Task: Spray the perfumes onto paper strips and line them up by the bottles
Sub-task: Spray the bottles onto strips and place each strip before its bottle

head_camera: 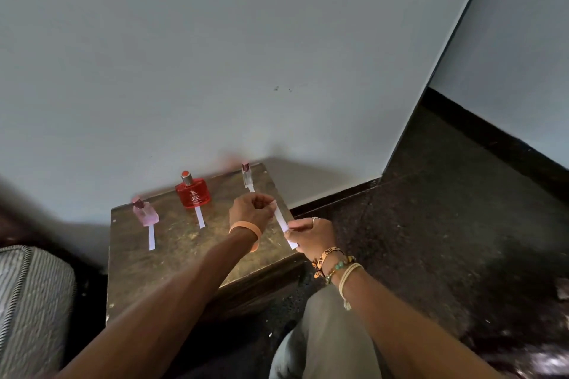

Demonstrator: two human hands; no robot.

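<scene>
Three perfume bottles stand along the back of a worn wooden table [172,261]: a pale pink bottle [145,213] at the left, a red bottle [193,192] in the middle and a slim clear bottle [247,175] at the right. One white paper strip [151,237] lies in front of the pink bottle and another strip [200,218] in front of the red one. Both hands hold a third strip [282,220] above the table's right edge: my left hand [251,211] pinches its far end and my right hand [311,234] pinches its near end.
A pale wall rises right behind the table. Dark speckled floor spreads to the right, edged by a dark skirting board [338,194]. A grey striped cushion [30,301] sits at the left edge. My knee in grey trousers [323,332] is below the right forearm.
</scene>
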